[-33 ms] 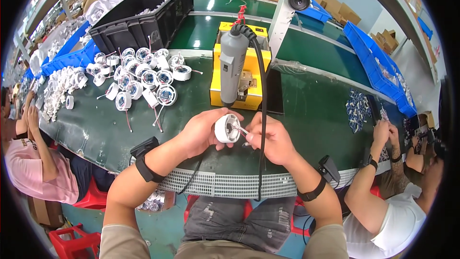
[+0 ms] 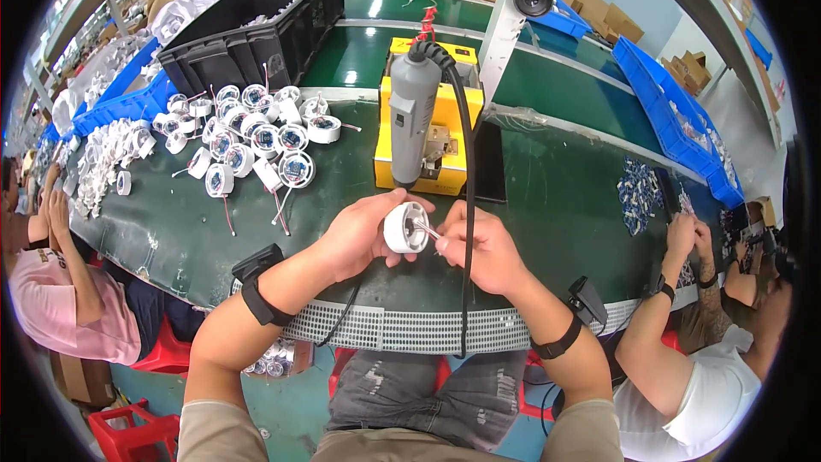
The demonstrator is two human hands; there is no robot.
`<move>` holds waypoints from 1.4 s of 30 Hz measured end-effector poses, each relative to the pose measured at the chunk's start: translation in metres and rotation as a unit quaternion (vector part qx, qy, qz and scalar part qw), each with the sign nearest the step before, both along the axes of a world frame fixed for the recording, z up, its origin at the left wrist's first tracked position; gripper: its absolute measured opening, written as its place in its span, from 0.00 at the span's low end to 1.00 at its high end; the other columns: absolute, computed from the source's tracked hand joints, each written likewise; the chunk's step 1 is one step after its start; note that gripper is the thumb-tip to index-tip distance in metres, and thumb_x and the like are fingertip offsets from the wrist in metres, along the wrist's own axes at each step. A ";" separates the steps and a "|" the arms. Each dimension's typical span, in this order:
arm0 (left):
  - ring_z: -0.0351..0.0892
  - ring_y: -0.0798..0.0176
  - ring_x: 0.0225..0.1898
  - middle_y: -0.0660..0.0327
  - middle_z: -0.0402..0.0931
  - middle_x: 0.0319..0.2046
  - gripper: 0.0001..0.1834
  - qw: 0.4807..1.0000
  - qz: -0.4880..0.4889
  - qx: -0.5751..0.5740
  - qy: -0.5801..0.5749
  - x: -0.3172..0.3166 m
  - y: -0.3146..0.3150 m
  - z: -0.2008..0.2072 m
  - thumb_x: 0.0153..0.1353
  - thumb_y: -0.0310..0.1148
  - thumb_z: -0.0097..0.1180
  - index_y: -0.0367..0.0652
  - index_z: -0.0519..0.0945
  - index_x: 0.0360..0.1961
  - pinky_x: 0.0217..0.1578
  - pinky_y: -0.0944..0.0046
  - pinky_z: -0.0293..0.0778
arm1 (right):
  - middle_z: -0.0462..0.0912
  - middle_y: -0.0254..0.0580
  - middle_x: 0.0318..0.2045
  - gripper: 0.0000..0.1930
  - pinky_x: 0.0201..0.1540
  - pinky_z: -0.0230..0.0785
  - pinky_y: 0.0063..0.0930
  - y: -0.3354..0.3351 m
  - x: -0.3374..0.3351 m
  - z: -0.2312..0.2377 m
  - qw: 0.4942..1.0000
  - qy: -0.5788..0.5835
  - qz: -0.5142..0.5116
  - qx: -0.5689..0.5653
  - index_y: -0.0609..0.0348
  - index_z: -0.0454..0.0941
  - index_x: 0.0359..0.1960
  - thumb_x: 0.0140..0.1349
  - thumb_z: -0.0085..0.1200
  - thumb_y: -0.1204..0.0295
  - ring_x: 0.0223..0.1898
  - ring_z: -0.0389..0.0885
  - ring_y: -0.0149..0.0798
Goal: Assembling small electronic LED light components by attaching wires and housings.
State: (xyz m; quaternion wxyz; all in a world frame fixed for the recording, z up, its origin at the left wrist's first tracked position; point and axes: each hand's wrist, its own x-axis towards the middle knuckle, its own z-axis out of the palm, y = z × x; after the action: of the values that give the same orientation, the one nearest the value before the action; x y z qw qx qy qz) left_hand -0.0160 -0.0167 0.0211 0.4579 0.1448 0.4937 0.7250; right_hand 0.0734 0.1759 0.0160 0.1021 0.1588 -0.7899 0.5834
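Note:
My left hand (image 2: 366,235) holds a round white plastic housing (image 2: 404,229) by its rim, its open side turned to the right. Inside the housing sits a dark part. At its opening, my right hand (image 2: 486,248) pinches thin pale and reddish wires (image 2: 430,230) between thumb and fingers; their far ends are too small to make out. Just above the housing hangs a grey electric screwdriver (image 2: 414,120), tip down, its black cable (image 2: 469,171) passing in front of my right hand. Behind it stands a yellow box (image 2: 389,154) with a metal fitting.
Several white housings with circuit boards (image 2: 265,139) and wires lie left on the green table (image 2: 325,162). Farther left are small white parts (image 2: 107,158), a black crate (image 2: 248,43) and a blue bin (image 2: 128,103). Blue boards (image 2: 637,197) lie right. People work on both sides.
The housing and the wires have shifted very slightly. Both hands keep their grip, and the rest stays in place.

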 end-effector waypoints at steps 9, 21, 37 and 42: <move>0.80 0.62 0.33 0.55 0.79 0.38 0.32 0.996 0.001 0.012 0.088 0.006 0.006 -0.009 0.73 0.52 0.27 0.34 0.65 0.61 0.27 0.70 0.75 | 0.72 0.33 0.24 0.15 0.29 0.63 0.23 -0.007 0.002 0.003 0.994 -0.085 0.004 -0.075 0.62 0.73 0.22 0.67 0.51 0.68 0.27 0.72 0.27; 0.76 0.65 0.49 0.57 0.73 0.50 0.24 0.977 0.085 0.105 0.165 0.013 0.006 -0.014 0.74 0.41 0.36 0.37 0.64 0.63 0.47 0.61 0.78 | 0.76 0.39 0.34 0.11 0.35 0.73 0.23 0.005 0.005 0.018 0.950 0.187 -0.178 0.176 0.59 0.81 0.35 0.48 0.66 0.79 0.33 0.78 0.36; 0.60 0.59 0.65 0.54 0.55 0.67 0.28 0.972 -0.046 0.190 0.129 0.020 0.005 -0.015 0.71 0.32 0.42 0.41 0.51 0.69 0.64 0.55 0.60 | 0.77 0.40 0.34 0.09 0.28 0.73 0.18 -0.012 0.014 0.021 0.995 0.001 -0.064 -0.083 0.66 0.81 0.42 0.59 0.58 0.82 0.30 0.80 0.28; 0.59 0.60 0.66 0.55 0.55 0.67 0.29 0.974 -0.046 0.190 0.115 0.021 0.007 -0.015 0.72 0.32 0.39 0.42 0.48 0.71 0.65 0.56 0.57 | 0.78 0.36 0.30 0.12 0.31 0.71 0.23 -0.009 0.010 0.012 0.983 0.116 -0.125 0.071 0.63 0.83 0.38 0.50 0.67 0.79 0.30 0.77 0.29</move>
State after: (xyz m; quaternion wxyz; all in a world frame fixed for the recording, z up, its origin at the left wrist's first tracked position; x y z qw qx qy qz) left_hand 0.0055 -0.0100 0.0058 0.3952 0.3341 0.3892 0.7620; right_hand 0.0836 0.1665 0.0277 0.2538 0.1321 -0.8260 0.4857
